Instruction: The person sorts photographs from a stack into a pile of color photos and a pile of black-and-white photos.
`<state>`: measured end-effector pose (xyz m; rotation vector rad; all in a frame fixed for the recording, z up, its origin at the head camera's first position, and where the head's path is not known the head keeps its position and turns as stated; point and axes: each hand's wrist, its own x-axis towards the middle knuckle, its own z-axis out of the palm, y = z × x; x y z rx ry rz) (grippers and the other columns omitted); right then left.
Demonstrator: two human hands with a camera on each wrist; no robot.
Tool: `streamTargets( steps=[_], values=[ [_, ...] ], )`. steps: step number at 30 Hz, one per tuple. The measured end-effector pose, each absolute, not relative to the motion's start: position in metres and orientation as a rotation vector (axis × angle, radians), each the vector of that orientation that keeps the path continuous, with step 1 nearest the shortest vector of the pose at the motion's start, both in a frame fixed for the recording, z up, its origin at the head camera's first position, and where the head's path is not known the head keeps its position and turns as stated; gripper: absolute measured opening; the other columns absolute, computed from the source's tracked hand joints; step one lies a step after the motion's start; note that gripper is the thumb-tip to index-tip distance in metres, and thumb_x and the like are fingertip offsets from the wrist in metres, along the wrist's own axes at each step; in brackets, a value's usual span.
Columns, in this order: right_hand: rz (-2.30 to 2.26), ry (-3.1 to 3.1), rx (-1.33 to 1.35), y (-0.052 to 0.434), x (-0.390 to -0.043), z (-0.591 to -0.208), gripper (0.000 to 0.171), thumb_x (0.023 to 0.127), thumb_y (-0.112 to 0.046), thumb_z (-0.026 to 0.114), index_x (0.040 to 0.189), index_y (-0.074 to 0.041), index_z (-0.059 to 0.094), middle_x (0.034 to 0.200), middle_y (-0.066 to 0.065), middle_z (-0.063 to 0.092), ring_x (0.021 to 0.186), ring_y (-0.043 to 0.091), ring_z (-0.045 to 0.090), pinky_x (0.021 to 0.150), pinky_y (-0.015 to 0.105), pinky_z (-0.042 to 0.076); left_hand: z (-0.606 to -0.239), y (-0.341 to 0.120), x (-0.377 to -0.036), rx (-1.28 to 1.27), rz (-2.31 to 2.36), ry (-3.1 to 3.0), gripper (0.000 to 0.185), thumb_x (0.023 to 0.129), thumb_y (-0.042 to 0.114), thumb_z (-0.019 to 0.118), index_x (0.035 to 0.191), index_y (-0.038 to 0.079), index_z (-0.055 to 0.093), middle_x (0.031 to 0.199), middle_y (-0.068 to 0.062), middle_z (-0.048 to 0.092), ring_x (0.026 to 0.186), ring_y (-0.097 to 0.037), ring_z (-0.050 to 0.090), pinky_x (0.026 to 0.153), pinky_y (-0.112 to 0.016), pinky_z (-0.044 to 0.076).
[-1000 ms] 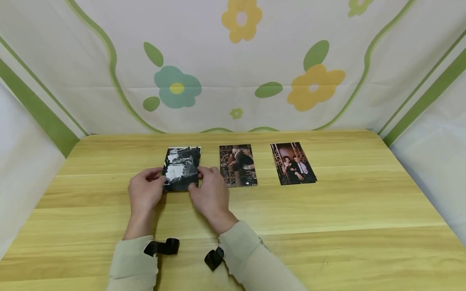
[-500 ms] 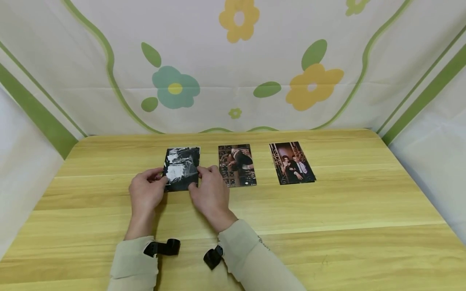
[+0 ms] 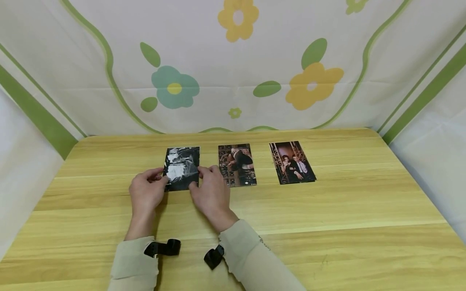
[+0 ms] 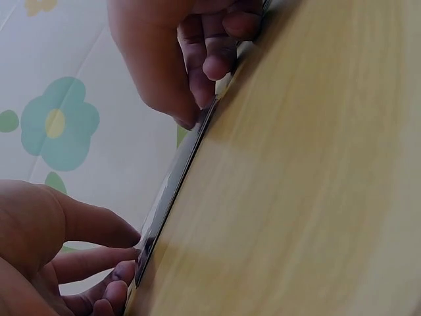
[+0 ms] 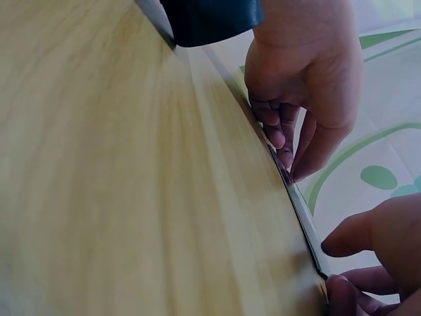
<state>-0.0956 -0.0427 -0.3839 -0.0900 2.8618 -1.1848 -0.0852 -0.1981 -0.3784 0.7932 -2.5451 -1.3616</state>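
Observation:
A black-and-white photo (image 3: 181, 166) lies on the wooden table (image 3: 327, 202) at the left end of a row of three. My left hand (image 3: 160, 178) pinches its left edge and my right hand (image 3: 201, 173) pinches its right edge. In the left wrist view the photo (image 4: 176, 181) shows as a thin dark edge flat on the wood, with my left hand (image 4: 122, 266) at its near end and my right hand (image 4: 210, 72) at its far end. The right wrist view shows the same photo edge (image 5: 293, 191) between my right hand (image 5: 332, 263) and my left hand (image 5: 286, 141).
Two colour photos lie to the right in the same row, one in the middle (image 3: 237, 165) and one further right (image 3: 292, 162). A flower-patterned cloth (image 3: 233, 64) hangs close behind and at both sides of the table. Black straps (image 3: 164, 247) sit on both wrists.

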Motion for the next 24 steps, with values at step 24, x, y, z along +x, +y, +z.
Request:
streamTargets(
  steps=[24],
  values=[
    [-1.531, 2.688, -0.141, -0.031, -0.094, -0.383, 0.041, 0.1, -0.023, 0.074, 0.136, -0.005, 0.073, 0.106, 0.004, 0.066, 0.074, 0.008, 0.054, 0.067, 0.023, 0.048, -0.368, -0.192, -0.083, 0.846, -1.48, -2.44, 0.034, 0.102, 0.016, 0.068, 0.133, 0.004, 0.075, 0.115, -0.011, 0.07, 0.099, -0.018, 0.06, 0.068, -0.016, 0.045]
  ],
)
